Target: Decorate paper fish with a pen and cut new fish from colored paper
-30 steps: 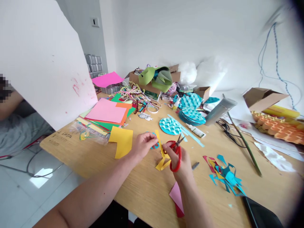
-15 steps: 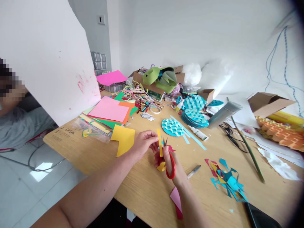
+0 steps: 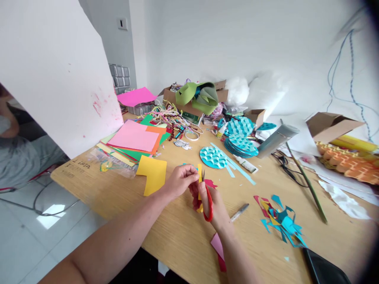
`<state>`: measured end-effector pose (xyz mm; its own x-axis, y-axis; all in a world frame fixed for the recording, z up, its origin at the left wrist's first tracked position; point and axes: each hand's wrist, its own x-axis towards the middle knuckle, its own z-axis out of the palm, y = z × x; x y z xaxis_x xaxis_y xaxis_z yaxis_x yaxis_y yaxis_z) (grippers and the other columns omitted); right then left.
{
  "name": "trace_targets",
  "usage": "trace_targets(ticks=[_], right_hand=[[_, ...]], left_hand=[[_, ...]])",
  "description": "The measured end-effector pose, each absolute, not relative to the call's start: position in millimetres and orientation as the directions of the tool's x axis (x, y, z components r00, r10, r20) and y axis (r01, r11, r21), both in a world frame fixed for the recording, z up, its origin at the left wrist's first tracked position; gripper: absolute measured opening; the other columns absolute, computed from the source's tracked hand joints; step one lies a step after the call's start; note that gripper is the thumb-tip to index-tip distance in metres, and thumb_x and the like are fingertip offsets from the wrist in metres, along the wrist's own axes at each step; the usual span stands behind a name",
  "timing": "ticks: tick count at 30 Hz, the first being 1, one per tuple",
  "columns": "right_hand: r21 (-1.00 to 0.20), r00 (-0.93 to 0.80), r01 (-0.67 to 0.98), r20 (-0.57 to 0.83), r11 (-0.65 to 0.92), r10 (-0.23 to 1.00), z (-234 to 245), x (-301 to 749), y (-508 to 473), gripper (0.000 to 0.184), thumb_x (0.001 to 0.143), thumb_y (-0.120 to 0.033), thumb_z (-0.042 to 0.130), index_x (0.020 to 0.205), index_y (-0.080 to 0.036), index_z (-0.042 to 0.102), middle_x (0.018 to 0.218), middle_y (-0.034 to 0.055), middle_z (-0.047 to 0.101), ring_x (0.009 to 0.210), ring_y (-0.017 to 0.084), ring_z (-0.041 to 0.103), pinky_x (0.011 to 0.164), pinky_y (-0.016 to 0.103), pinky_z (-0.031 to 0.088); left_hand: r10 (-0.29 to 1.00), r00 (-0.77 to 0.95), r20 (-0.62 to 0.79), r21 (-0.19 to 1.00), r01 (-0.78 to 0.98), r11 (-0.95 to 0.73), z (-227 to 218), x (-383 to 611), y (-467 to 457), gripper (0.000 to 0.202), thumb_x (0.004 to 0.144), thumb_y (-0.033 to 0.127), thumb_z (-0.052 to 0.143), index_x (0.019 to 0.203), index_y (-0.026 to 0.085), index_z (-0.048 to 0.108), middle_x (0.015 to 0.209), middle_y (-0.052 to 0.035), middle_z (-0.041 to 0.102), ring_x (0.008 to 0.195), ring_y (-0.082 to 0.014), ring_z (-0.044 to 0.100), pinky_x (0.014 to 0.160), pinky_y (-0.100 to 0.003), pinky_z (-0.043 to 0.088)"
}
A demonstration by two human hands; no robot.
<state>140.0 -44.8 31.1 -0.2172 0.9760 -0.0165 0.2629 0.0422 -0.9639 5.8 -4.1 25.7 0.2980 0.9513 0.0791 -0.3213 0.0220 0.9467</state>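
Note:
Near the middle of the table, my left hand pinches a narrow yellow paper strip. My right hand grips red-handled scissors, their blades pointing up and lying against the strip. Whether the blades have paper between them I cannot tell. Below and behind the fingers are red paper scraps, partly covered by the hands. A larger yellow sheet with a corner cut out lies left of my left hand. Beyond the hands rests a round turquoise honeycomb paper piece.
Coloured paper sheets are stacked at the left beside a white board. Turquoise offcuts, a pen and a black phone-like object lie to the right. A glue bottle and grey cylinder stand further back. Another person sits at far left.
The scissors have moved slightly left, up against the yellow strip, and their blades look closer together. My left hand keeps its pinch. The whole view has shifted a little.

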Motion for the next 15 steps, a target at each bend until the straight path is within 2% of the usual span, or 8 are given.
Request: trace_targets(ticks=[7,15], right_hand=[[-0.958,-0.188,0.285,-0.077,-0.021,0.979,25.6,140.4,-43.2,0.056,0.084,-0.069,0.05,0.074,-0.015,0.06,0.059,0.0007,0.057,0.042,0.012,0.052,0.04,0.022,0.039],[-0.947,-0.15,0.317,-0.111,-0.059,0.982,25.4,140.4,-43.2,0.053,0.081,-0.068,0.055,0.068,-0.017,0.058,0.049,-0.0008,0.055,0.037,0.012,0.051,0.037,0.021,0.035]], left_hand=[[0.959,0.275,0.064,0.956,-0.292,0.02,26.3,6.6,-4.3,0.019,0.072,0.033,0.067,0.071,0.017,0.055,0.051,0.0034,0.057,0.041,-0.0111,0.053,0.044,-0.023,0.044],[0.965,0.257,0.054,0.957,-0.288,0.023,26.3,6.4,-4.5,0.017,0.071,0.031,0.065,0.069,0.017,0.055,0.051,0.0041,0.055,0.042,-0.0103,0.052,0.043,-0.022,0.044]])
